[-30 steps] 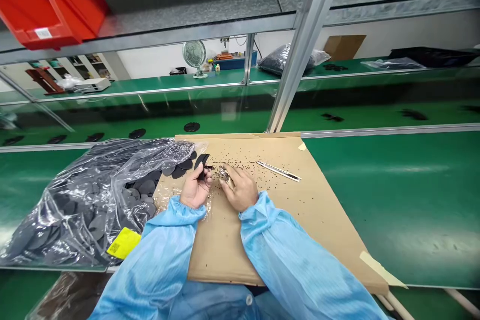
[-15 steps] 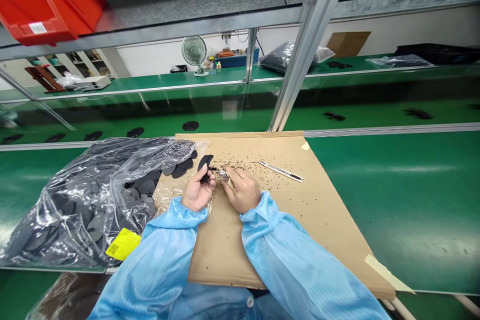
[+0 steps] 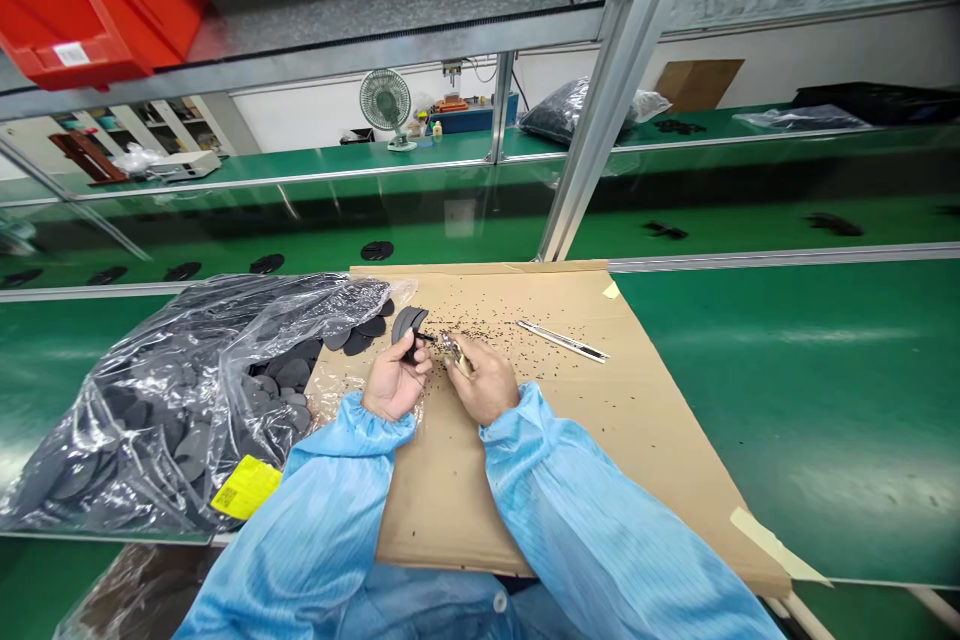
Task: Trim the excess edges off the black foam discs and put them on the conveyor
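Observation:
My left hand (image 3: 396, 382) is closed on a few flat black rounded pieces (image 3: 407, 323), pinched between thumb and fingers; a thin black stem points right from them. Facing it, my right hand (image 3: 486, 382) is wrapped round a small pair of metal nippers (image 3: 453, 348). The nippers' jaws are a little apart from the stem's tip. Both hands are above a brown cardboard sheet (image 3: 465, 510) strewn with tiny black bits (image 3: 480, 328). A slim utility knife (image 3: 562, 340) lies on the cardboard, right of my right hand.
A clear plastic bag (image 3: 172, 390) full of black discs lies at the left, some discs (image 3: 358, 338) spilling from its mouth. Behind the cardboard runs a green conveyor (image 3: 465, 230) carrying black parts. A metal post (image 3: 600, 130) rises at its edge. A red bin (image 3: 135, 10) hangs upper left.
The nippers have drawn slightly back from the black stem and now show more in my right hand. The discs on the conveyor have shifted a little left.

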`<state>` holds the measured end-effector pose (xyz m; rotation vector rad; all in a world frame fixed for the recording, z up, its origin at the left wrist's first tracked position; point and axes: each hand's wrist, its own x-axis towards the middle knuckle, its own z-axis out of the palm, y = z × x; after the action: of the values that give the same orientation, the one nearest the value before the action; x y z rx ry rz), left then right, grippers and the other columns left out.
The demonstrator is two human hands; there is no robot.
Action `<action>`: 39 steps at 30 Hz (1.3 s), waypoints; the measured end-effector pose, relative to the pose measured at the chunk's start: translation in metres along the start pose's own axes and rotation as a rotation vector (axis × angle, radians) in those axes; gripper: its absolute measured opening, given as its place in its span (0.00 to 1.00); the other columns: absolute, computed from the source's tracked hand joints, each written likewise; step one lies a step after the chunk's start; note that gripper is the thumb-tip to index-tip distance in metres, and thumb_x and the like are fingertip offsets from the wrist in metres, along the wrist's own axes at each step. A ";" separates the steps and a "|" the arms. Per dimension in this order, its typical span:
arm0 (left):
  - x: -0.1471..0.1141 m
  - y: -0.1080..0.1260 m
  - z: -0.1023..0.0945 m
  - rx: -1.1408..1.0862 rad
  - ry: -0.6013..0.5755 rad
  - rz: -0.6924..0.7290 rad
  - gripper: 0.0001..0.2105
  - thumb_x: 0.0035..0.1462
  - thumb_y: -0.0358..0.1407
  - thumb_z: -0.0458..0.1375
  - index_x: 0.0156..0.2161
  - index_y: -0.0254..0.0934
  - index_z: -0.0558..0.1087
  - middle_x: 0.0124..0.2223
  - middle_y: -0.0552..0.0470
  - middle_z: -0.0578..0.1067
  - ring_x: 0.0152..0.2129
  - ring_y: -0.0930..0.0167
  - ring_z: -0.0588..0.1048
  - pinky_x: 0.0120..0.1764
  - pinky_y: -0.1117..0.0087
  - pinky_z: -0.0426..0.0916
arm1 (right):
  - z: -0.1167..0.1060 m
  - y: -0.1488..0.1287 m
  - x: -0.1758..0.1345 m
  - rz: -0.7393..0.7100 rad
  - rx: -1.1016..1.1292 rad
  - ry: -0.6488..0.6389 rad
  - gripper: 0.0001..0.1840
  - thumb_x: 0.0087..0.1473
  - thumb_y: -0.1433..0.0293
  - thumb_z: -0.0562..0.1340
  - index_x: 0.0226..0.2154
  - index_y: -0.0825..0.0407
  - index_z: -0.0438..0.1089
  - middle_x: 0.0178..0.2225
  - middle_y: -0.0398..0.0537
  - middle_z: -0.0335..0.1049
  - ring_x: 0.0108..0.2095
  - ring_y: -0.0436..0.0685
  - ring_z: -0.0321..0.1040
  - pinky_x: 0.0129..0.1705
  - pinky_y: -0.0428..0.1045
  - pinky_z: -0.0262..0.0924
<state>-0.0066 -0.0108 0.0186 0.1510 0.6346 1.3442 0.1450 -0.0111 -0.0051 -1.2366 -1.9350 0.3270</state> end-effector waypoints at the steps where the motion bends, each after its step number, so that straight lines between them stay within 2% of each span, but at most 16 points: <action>1: 0.001 0.001 -0.001 0.007 -0.014 0.010 0.06 0.59 0.27 0.54 0.30 0.31 0.69 0.25 0.51 0.68 0.19 0.79 0.65 0.18 0.79 0.60 | 0.000 0.000 0.000 0.017 0.048 0.024 0.17 0.54 0.68 0.58 0.48 0.48 0.70 0.39 0.47 0.73 0.37 0.56 0.69 0.42 0.49 0.63; 3: 0.002 0.002 -0.003 0.040 -0.029 0.066 0.05 0.57 0.27 0.55 0.30 0.32 0.69 0.27 0.52 0.69 0.20 0.78 0.66 0.19 0.79 0.61 | -0.002 -0.001 0.001 0.053 0.115 0.065 0.17 0.54 0.67 0.59 0.47 0.48 0.70 0.39 0.47 0.73 0.38 0.57 0.69 0.43 0.50 0.63; 5: 0.002 0.002 -0.004 0.095 -0.036 0.144 0.02 0.55 0.26 0.58 0.34 0.34 0.70 0.30 0.52 0.72 0.24 0.77 0.70 0.24 0.77 0.67 | -0.004 -0.001 0.002 0.100 0.153 0.092 0.18 0.53 0.66 0.59 0.47 0.48 0.71 0.38 0.48 0.72 0.39 0.57 0.69 0.44 0.51 0.63; 7: 0.003 0.003 -0.005 0.150 -0.046 0.181 0.08 0.53 0.26 0.59 0.39 0.37 0.70 0.35 0.51 0.74 0.31 0.73 0.74 0.32 0.72 0.71 | -0.005 -0.001 0.003 0.147 0.180 0.105 0.18 0.52 0.66 0.59 0.46 0.48 0.71 0.37 0.48 0.72 0.38 0.58 0.69 0.43 0.51 0.63; 9: 0.003 0.003 -0.005 0.180 -0.048 0.165 0.11 0.52 0.25 0.60 0.41 0.36 0.70 0.37 0.50 0.75 0.34 0.71 0.75 0.35 0.72 0.72 | -0.005 0.000 0.004 0.169 0.195 0.104 0.18 0.52 0.65 0.59 0.46 0.49 0.71 0.37 0.48 0.72 0.37 0.58 0.69 0.42 0.51 0.63; 15: 0.005 0.005 -0.007 0.122 0.005 0.111 0.08 0.52 0.27 0.60 0.39 0.35 0.70 0.29 0.53 0.71 0.22 0.76 0.70 0.23 0.77 0.65 | -0.003 0.001 0.002 0.096 0.159 0.056 0.19 0.52 0.66 0.59 0.47 0.49 0.70 0.39 0.49 0.72 0.39 0.58 0.68 0.44 0.51 0.62; 26: 0.001 0.005 -0.006 0.204 -0.044 0.014 0.13 0.51 0.27 0.59 0.43 0.36 0.71 0.27 0.55 0.67 0.17 0.79 0.62 0.21 0.77 0.60 | -0.001 -0.005 -0.003 -0.165 -0.072 -0.146 0.20 0.54 0.67 0.58 0.50 0.52 0.68 0.36 0.51 0.70 0.39 0.58 0.67 0.44 0.51 0.61; 34: -0.003 0.006 -0.002 0.250 -0.059 0.008 0.14 0.48 0.27 0.59 0.42 0.35 0.72 0.25 0.55 0.65 0.16 0.79 0.61 0.19 0.79 0.58 | -0.002 -0.008 -0.003 -0.168 -0.095 -0.248 0.19 0.54 0.68 0.58 0.50 0.50 0.68 0.37 0.50 0.72 0.39 0.57 0.68 0.42 0.48 0.62; 39: -0.002 0.006 -0.004 0.262 -0.085 0.016 0.14 0.48 0.27 0.59 0.43 0.35 0.72 0.25 0.54 0.65 0.17 0.78 0.61 0.19 0.78 0.57 | -0.002 -0.009 -0.004 -0.144 -0.097 -0.259 0.20 0.54 0.68 0.59 0.50 0.50 0.68 0.38 0.49 0.72 0.38 0.57 0.69 0.40 0.48 0.62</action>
<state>-0.0141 -0.0121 0.0184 0.4234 0.7369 1.2591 0.1421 -0.0191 -0.0004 -1.1539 -2.2723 0.3356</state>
